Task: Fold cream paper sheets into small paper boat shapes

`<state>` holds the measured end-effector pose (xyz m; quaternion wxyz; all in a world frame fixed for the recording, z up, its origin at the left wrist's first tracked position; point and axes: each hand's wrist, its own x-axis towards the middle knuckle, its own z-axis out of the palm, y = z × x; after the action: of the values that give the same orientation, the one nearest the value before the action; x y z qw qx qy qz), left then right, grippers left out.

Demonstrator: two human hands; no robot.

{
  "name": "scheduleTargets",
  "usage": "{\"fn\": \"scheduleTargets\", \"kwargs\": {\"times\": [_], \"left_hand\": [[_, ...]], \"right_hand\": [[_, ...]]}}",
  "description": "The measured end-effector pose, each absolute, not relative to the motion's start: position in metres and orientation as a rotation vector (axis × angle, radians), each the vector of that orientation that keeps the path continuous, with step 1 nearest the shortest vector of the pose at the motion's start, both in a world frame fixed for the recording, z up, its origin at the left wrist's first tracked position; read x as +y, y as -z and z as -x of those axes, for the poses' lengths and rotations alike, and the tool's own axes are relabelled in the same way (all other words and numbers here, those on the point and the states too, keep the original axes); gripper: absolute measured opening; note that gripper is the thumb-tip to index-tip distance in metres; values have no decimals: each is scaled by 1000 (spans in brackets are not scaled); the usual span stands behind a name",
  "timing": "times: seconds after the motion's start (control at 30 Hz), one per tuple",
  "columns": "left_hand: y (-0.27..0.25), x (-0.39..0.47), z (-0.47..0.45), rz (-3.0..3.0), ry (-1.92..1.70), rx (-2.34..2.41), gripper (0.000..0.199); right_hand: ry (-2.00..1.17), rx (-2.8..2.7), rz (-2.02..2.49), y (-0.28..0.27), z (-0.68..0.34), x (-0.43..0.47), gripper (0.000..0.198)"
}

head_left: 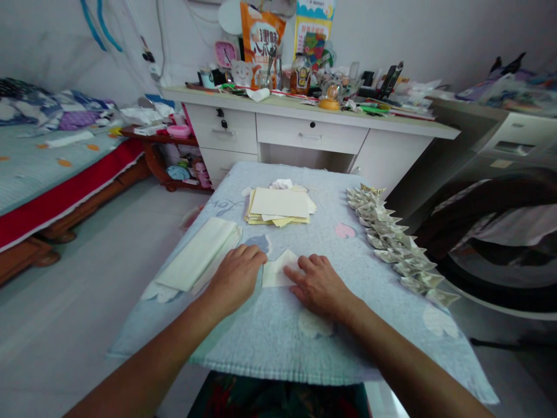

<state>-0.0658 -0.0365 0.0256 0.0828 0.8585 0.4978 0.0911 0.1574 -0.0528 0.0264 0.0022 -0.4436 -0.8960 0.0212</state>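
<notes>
A small cream-coloured piece of paper (274,278), folded to a point at the top, lies on the cloth-covered table between my hands. My left hand (240,274) is at its left edge, fingers together and curled down, tips partly hidden. On the paper's right part rests my right hand (317,285), with fingers apart and the index finger stretched across the surface. Just beyond, a stack of cream and yellow paper sheets (281,203) sits near the table's middle. A long folded pale sheet (195,255) lies left of my left hand.
Folded paper pieces (387,232) stand in an overlapping row along the table's right side. Crumpled white paper (282,184) is behind the stack. A white desk (311,130) with clutter stands beyond, a bed (65,168) at left, a front-loading washing machine (517,145) at right.
</notes>
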Motion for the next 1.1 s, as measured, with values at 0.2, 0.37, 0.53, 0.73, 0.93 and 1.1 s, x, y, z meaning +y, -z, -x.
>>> {"fn": "scheduleTargets", "kwargs": {"times": [0.2,0.37,0.53,0.73,0.93,1.1], "left_hand": [[-3,-60,50,-2691,-343,1196,34],[9,-60,58,-2725,-295,1243,45],[7,-60,60,-2763,-235,1251,48],[9,-65,65,-2771,-249,1305,43],[6,-68,68,-2783,-217,1388,37],[-1,-68,67,-2763,-221,1416,32]], "right_hand": [[-72,-2810,1399,-30,-156,-58,43],[-88,-2780,1402,-30,-158,-65,48],[-144,-2749,1419,-24,-165,-69,47],[-203,-2675,1502,-20,-196,-74,45],[-212,-2605,1533,-17,-211,-79,45],[-270,-2553,1493,-14,-216,-77,40]]}}
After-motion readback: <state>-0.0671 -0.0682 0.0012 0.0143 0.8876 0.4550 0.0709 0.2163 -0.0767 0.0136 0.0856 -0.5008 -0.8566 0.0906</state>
